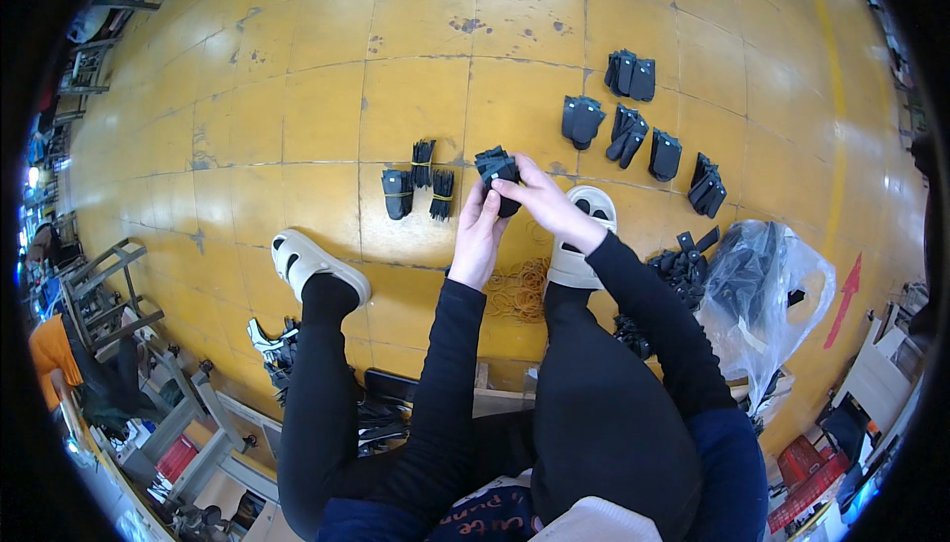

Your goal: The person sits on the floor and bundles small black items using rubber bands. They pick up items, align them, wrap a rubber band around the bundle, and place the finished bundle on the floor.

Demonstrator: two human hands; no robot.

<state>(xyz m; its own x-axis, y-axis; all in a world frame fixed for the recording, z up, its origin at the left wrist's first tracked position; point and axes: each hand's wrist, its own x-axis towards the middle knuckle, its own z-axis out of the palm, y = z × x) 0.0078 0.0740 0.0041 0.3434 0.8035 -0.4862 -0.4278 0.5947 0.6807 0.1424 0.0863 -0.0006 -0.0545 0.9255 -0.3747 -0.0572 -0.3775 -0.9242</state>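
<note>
Between both hands, above the floor in front of me, is a stack of flat black pieces (pixel 498 164) with rounded ends. My left hand (pixel 479 235) is closed round its near side, thumb on top. The fingers of my right hand (pixel 547 200) close on its right side. Just left of the hands stand two thin black bundles, one (pixel 423 163) behind the other (pixel 441 196), with yellow bands round them. Beside these lies a wider black banded bundle (pixel 398 195). Below my hands, a pile of tan rubber bands (pixel 518 290) spreads between my feet.
Several black stacks (pixel 582 121) lie on the yellow tiled floor (pixel 426 17) at the far right. Near my right leg are a heap of loose black pieces (pixel 681 270) and a clear plastic bag (pixel 757 290). More pieces (pixel 277 349) lie by my left leg. Metal frames (pixel 119 285) stand farther left.
</note>
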